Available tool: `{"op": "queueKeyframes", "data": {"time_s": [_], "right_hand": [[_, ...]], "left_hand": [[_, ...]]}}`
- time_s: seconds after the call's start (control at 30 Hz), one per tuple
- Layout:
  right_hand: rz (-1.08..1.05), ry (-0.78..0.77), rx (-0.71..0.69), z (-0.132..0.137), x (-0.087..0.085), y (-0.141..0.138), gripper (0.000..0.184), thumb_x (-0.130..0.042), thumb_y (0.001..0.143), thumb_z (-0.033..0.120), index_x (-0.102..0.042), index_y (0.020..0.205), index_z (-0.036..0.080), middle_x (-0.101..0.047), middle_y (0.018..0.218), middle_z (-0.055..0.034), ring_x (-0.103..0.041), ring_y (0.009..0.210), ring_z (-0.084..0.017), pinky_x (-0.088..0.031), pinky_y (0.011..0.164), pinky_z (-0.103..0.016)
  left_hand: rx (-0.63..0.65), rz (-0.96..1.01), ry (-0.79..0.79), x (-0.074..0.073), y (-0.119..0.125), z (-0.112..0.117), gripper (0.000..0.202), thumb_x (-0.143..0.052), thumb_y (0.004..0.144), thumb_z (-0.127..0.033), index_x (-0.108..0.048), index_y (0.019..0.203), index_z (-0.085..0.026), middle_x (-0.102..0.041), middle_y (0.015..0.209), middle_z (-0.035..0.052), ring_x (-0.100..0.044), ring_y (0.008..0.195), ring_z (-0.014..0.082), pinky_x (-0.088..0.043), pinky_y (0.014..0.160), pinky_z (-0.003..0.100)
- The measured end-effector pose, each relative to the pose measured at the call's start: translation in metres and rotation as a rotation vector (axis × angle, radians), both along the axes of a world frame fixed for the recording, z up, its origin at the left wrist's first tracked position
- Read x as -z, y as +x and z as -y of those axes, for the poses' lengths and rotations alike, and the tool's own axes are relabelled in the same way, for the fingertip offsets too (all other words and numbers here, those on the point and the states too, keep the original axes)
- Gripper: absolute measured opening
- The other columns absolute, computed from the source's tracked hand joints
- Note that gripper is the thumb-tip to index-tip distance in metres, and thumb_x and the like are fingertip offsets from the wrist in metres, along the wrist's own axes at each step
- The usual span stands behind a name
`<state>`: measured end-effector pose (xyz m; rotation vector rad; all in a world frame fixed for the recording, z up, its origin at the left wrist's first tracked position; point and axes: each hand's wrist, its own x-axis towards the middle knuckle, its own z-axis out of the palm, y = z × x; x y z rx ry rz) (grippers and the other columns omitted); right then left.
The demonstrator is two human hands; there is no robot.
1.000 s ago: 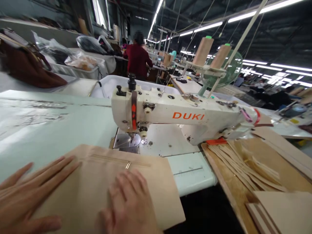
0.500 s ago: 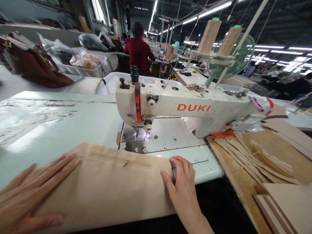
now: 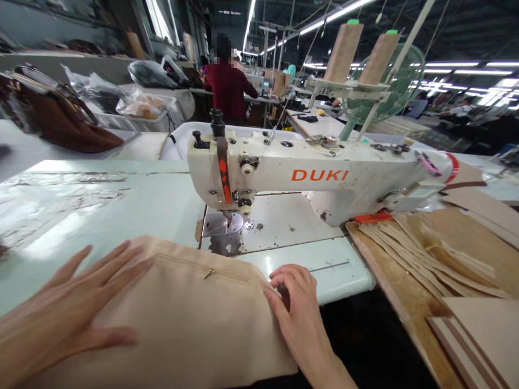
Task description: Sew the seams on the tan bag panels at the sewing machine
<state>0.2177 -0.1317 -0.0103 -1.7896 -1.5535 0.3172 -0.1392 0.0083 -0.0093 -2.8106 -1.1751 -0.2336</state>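
Observation:
A beige fabric panel [image 3: 194,329] with a zipper along its far edge lies at the front of the pale green table. The metal zipper pull [image 3: 209,274] rests near the middle of that zipper. My left hand [image 3: 85,302] lies over the panel's left side, its fingers spread. At the right edge, my right hand [image 3: 298,302] pinches the fabric between thumb and fingers. Just beyond the panel stands a white sewing machine [image 3: 267,167] marked DUKI, its needle area and metal plate [image 3: 223,223] apart from the fabric.
To the right, a wooden board [image 3: 389,275] carries beige strips [image 3: 430,259] and stacked flat pieces [image 3: 486,324]. Thread cones [image 3: 344,51] stand behind the machine, near a green fan [image 3: 399,81]. A brown bag [image 3: 60,113] sits at back left. A person in dark red [image 3: 229,89] is farther off.
My left hand has slid to the right over the panel, its fingers more spread. My right hand has shifted slightly left, and the panel's right edge has moved inward with it.

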Motion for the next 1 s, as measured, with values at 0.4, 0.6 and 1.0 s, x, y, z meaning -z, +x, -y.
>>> {"op": "queueKeyframes", "data": {"time_s": [0.4,0.6,1.0], "right_hand": [[-0.532,0.124,-0.513,0.019,-0.042,-0.004,0.037,-0.04,0.104,0.048,-0.066,0.091,0.024,-0.071,0.087,-0.0033,-0.068,0.082,-0.016,-0.057,0.074,-0.03],[-0.291,-0.097,-0.443,0.022,-0.034,-0.019,0.023,-0.059,0.097,0.024,-0.066,0.119,0.027,-0.065,0.117,-0.0031,-0.061,0.109,-0.016,-0.051,0.095,-0.029],[-0.876,-0.457,-0.536,0.029,-0.045,-0.025,0.036,-0.033,0.106,0.049,-0.052,0.092,0.021,-0.047,0.094,-0.0014,-0.045,0.086,-0.013,-0.04,0.081,-0.025]], "left_hand": [[0.583,0.46,0.028,-0.035,0.117,0.071,0.035,-0.029,0.106,-0.015,-0.061,0.118,-0.022,-0.077,0.098,0.0045,-0.068,0.102,0.0195,-0.049,0.096,0.04],[0.632,0.391,0.083,-0.034,0.103,0.085,0.036,-0.033,0.103,-0.011,-0.064,0.12,-0.018,-0.076,0.107,0.0049,-0.063,0.119,0.0177,-0.044,0.109,0.035],[0.465,0.42,-0.161,-0.067,0.115,0.094,0.029,-0.035,0.105,-0.015,-0.062,0.099,-0.022,-0.067,0.082,-0.0007,-0.064,0.074,0.0142,-0.05,0.076,0.022]]}}
